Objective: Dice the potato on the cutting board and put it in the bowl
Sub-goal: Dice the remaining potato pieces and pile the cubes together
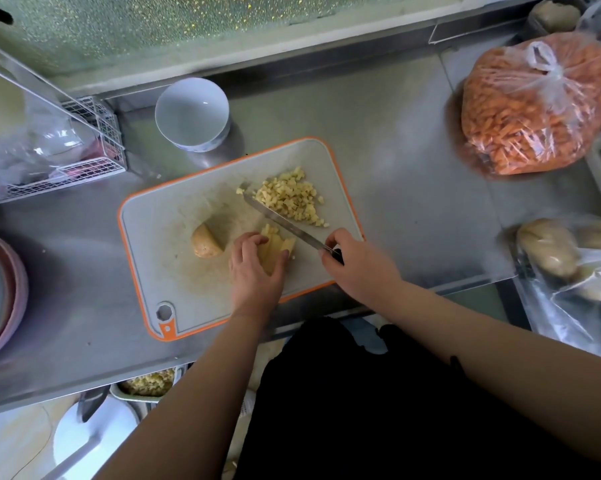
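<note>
A grey cutting board (174, 258) with an orange rim lies on the steel counter. On its far right side sits a pile of diced potato (292, 199). My left hand (255, 268) grips a sliced potato piece (275, 249) near the board's front edge. My right hand (356, 263) holds a knife (281, 221) by its dark handle, the blade lying between the sliced piece and the diced pile. An uncut potato half (205, 242) rests left of my left hand. The white bowl (192, 114) stands empty just beyond the board.
A bag of orange carrot pieces (534, 109) sits at the far right, with bagged potatoes (552, 251) at the right edge. A white wire rack (84, 157) and stacked bowls (1, 292) stand on the left. A tray of diced potato (150, 384) sits below the counter.
</note>
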Tool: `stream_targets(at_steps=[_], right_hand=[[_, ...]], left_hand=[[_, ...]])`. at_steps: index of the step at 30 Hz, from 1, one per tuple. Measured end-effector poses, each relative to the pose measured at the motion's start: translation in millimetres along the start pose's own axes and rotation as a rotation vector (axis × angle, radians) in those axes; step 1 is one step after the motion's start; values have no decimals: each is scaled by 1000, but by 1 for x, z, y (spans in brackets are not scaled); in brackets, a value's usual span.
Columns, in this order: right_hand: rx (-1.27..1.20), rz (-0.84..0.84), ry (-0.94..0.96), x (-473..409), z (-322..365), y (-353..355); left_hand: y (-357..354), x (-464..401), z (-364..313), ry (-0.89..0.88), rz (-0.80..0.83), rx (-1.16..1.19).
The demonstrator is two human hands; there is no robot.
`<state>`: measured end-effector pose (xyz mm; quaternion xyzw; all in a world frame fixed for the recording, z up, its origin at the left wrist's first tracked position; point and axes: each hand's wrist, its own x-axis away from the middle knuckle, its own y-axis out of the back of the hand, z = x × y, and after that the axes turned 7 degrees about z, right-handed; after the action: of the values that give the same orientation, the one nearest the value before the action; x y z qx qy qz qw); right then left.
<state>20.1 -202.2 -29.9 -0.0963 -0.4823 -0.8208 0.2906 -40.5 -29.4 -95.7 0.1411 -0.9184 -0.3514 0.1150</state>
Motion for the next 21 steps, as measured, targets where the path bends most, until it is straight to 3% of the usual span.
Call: stream_targets(at_steps=[6, 13, 21], right_hand=[[55, 11, 34, 2, 3, 1], [192, 72, 79, -2, 6, -3], [253, 187, 54, -17, 22, 4]], left_hand=[[-7, -2, 6, -146, 32, -212], [-8, -7, 5, -73, 56, -164], [-7, -12, 17, -248, 11, -217]])
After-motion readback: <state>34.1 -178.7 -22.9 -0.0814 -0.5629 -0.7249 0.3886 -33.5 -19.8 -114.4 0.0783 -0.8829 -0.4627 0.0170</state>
